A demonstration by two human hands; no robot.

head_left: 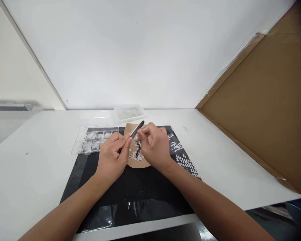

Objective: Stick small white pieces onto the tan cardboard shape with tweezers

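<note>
My left hand [114,150] is closed around a slim black stick with a pale side [137,129], which looks like a nail file and slants up to the right. Close to its upper end, my right hand [155,142] has its fingers pinched together. Whatever is between those fingertips is hidden or too small to make out. Below both hands lies a brown card [137,164] with a curved edge, partly covered by them. Small white chips [136,156] are scattered on it, along with a dark, curved, shiny piece [138,149] I cannot identify.
A black sheet [140,187] covers the table under the card. Rows of small white pieces [187,162] lie on its right side. A clear compartment box [90,142], lid up, stands left; a translucent tub [129,113] stands behind. Cardboard [261,117] rises at right.
</note>
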